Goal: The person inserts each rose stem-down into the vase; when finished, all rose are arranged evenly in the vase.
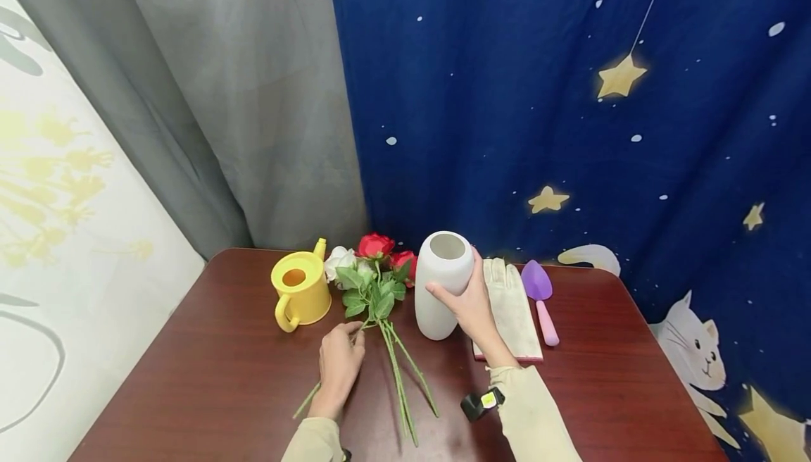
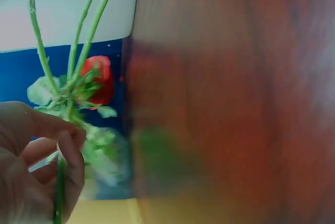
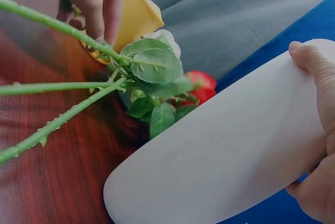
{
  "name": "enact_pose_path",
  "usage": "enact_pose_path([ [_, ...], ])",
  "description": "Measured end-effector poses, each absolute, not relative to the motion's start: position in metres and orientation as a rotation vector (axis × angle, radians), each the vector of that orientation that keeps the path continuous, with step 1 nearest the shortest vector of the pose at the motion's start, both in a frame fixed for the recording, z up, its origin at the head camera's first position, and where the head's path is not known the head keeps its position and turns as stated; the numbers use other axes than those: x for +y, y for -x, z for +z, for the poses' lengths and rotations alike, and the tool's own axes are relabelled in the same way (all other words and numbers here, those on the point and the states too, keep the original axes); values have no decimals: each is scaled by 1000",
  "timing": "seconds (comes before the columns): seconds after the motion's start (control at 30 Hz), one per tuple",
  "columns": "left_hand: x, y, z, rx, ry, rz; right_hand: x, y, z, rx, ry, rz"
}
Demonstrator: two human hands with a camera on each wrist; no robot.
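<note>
My left hand (image 1: 341, 360) pinches a green stem (image 2: 59, 187) between thumb and fingers, just below the leaves of a bunch of roses. Red roses (image 1: 375, 244) and a white rose (image 1: 341, 261) top the bunch at the far side of the table. Several long thorny stems (image 3: 57, 124) fan toward the front, beside that hand. To the right, my right hand (image 1: 474, 307) grips a white vase (image 1: 437, 310) round its right side, thumb across the front. The vase's mouth faces up, its base close over the table, and it overlaps some of the flowers in the right wrist view.
A yellow watering can (image 1: 305, 296) stands left of the roses. Behind the vase on the right lie pale work gloves (image 1: 514, 321) with a red hem, and beside them a purple trowel (image 1: 537, 282) with a pink handle. Curtains hang behind the brown table (image 1: 608, 377).
</note>
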State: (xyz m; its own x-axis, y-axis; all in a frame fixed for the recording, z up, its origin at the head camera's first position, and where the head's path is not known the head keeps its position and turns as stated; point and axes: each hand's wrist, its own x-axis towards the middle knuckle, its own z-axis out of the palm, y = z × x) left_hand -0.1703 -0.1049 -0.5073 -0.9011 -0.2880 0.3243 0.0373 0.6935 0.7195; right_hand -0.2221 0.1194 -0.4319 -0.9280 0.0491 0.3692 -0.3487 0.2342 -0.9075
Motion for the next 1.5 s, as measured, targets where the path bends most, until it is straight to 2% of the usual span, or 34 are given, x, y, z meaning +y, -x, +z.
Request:
enact_pose_path([
  [0.2, -106, 166, -489, -2554, -96, -763, 119, 220, -427, -2202, -274, 1753],
  [0.43, -118, 168, -475, -2690, -94, -858, 120, 223, -432, -2192, -270, 1744],
  [0.67, -125, 168, -497, -2718, -93, -971, 120, 223, -432, -2194, -270, 1734],
  [0.93, -122, 161, -518, -2660, 58, -905, 121, 224, -430, -2200, -272, 1728],
  [1.17, -107, 147, -512, -2570, -123, -918, 121, 223, -432, -2190, -278, 1741],
  [1.5, -92, 141, -517, -2673, -153, -887, 120, 222, -433, -2211, -271, 1741],
])
